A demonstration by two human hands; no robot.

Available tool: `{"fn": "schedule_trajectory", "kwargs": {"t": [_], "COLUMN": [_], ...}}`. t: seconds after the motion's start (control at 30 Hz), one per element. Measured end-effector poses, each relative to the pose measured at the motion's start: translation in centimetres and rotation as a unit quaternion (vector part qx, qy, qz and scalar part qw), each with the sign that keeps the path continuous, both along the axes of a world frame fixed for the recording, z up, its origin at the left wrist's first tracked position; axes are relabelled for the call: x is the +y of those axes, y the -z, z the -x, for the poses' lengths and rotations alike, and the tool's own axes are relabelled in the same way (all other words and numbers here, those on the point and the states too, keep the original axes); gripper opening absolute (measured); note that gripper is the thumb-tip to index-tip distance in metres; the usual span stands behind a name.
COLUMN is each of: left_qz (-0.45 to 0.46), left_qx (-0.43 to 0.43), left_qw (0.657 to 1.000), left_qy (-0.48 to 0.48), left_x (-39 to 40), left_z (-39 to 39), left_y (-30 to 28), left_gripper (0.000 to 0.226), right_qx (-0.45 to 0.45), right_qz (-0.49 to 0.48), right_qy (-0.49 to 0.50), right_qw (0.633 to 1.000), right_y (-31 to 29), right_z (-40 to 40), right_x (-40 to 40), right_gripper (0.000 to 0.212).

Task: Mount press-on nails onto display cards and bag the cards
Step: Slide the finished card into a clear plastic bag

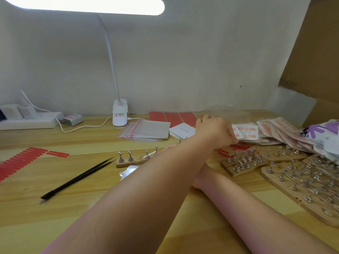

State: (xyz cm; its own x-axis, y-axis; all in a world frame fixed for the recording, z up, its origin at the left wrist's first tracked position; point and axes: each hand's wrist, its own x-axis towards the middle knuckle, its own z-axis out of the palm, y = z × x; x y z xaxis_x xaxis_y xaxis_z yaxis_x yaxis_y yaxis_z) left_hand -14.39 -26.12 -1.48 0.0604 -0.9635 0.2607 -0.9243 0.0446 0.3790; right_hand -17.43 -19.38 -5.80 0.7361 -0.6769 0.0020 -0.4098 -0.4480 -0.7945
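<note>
In the head view, the left hand (213,132) is stretched across the table (91,208), its fingers pinching a bagged nail card (238,132) beside the pile of bagged cards (278,132). The right hand is hidden beneath the left forearm; its state cannot be told. Tweezers (78,177) lie apart, left.

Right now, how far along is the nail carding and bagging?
Done: a pile of bagged cards lies at the right. In hand: the left hand reaches across and grips a filled card beside that pile; the right hand is hidden under the left forearm. Left: empty zip bags, blank cards and many nail stands remain.
</note>
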Motion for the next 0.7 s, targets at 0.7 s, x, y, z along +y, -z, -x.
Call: {"fn": "schedule_trajectory", "kwargs": {"t": [0.7], "left_qz": [-0.09], "left_qx": [0.065], "left_qw": [0.994], "left_qy": [0.017], "left_x": [0.12], "left_z": [0.07], "left_y": [-0.57], "left_gripper": [0.047], "right_qx": [0.06], "right_qz": [0.074], "right_qy": [-0.016], "right_qw": [0.995], "right_y": [0.02], "right_z": [0.4], "right_x": [-0.38], "right_gripper": [0.051]}}
